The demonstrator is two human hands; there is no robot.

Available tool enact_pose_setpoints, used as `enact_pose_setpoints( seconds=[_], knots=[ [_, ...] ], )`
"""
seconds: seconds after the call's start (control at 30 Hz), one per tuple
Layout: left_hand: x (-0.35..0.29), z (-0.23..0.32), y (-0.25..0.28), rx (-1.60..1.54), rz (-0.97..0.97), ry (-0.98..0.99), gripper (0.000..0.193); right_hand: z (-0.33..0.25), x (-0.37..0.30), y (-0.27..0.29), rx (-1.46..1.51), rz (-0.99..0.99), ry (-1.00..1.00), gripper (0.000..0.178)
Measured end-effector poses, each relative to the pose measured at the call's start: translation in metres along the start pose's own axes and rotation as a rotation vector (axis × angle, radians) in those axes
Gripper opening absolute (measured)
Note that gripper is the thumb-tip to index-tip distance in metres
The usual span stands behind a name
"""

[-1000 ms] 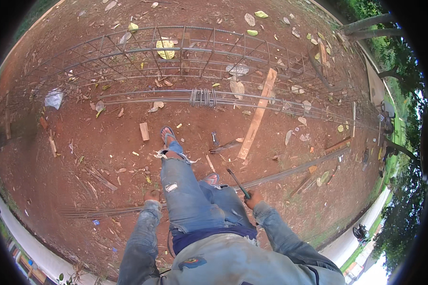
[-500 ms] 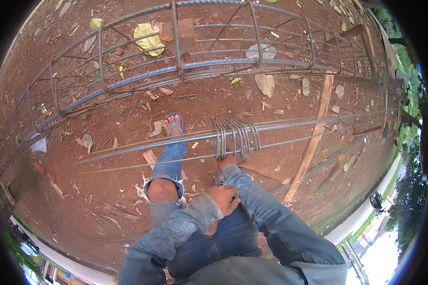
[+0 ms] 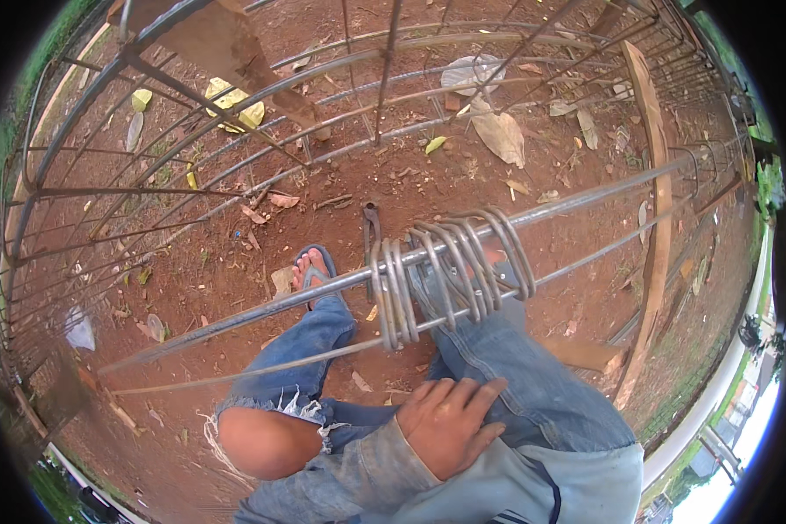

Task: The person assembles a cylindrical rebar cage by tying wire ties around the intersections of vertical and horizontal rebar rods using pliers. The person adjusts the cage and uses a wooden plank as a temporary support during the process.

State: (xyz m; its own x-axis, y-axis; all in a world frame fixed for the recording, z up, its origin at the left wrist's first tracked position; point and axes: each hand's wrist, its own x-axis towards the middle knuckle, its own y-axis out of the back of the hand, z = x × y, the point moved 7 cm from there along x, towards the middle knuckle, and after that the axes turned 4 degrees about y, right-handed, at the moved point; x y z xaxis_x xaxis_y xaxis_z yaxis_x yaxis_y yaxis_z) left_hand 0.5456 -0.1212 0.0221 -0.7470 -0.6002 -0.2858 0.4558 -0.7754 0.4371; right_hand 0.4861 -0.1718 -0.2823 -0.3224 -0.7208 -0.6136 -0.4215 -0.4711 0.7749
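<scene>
My left hand (image 3: 452, 428) lies palm down across my lap, close to my right forearm. Its fingers are stretched out with nothing in them. My right arm, in a faded denim sleeve (image 3: 541, 384), reaches forward under a cluster of bent steel stirrups (image 3: 450, 271). Some skin (image 3: 495, 256) shows behind these loops, seemingly my right hand, but the fingers are hidden. The stirrups are bunched around two long steel bars, a thick one (image 3: 314, 290) and a thinner one (image 3: 323, 356), running left to right above my legs. Just behind the stirrups is a dark metal tool (image 3: 371, 229).
A rebar cage (image 3: 236, 188) spans the far side and comes near on the left. A wooden plank (image 3: 651, 210) crosses under the bars at the right. Dry leaves (image 3: 498, 135) and scraps lie on red soil. My sandalled left foot (image 3: 313, 269) is below the thick bar.
My view has shifted, so the bars and stirrups appear larger and more slanted. My left hand went from curled to stretched out. The rebar cage looms closer at the upper left.
</scene>
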Motion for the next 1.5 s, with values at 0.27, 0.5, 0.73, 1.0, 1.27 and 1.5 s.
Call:
enact_pose_setpoints(
  seconds=[0.27, 0.5, 0.73, 1.0, 1.27, 1.5],
  knots=[
    [0.006, 0.010, -0.012, 0.072, -0.029, -0.062, 0.046, 0.014, -0.058, 0.097, -0.006, -0.094, 0.162, 0.037],
    [0.034, 0.002, 0.017, 0.123, 0.185, -0.025, 0.021, 0.023, -0.156, 0.202, -0.135, -0.343, 0.366, 0.037],
    [0.026, 0.028, 0.009, 0.010, 0.174, -0.099, 0.022, 0.061, -0.167, 0.181, -0.381, -0.517, 0.700, 0.026],
    [-0.043, 0.017, -0.019, -0.836, 0.769, -0.280, 0.073, 0.069, -0.239, 0.290, 0.470, -0.305, 1.018, 0.020],
    [-0.080, 0.062, -0.016, -0.975, 0.797, -0.141, 0.031, 0.062, -0.290, 0.306, 0.638, -0.556, 0.972, 0.019],
    [-0.093, 0.099, 0.012, -0.407, 0.709, -0.078, 0.021, 0.063, -0.312, 0.321, 0.537, -0.412, 1.091, 0.017]
  ],
)
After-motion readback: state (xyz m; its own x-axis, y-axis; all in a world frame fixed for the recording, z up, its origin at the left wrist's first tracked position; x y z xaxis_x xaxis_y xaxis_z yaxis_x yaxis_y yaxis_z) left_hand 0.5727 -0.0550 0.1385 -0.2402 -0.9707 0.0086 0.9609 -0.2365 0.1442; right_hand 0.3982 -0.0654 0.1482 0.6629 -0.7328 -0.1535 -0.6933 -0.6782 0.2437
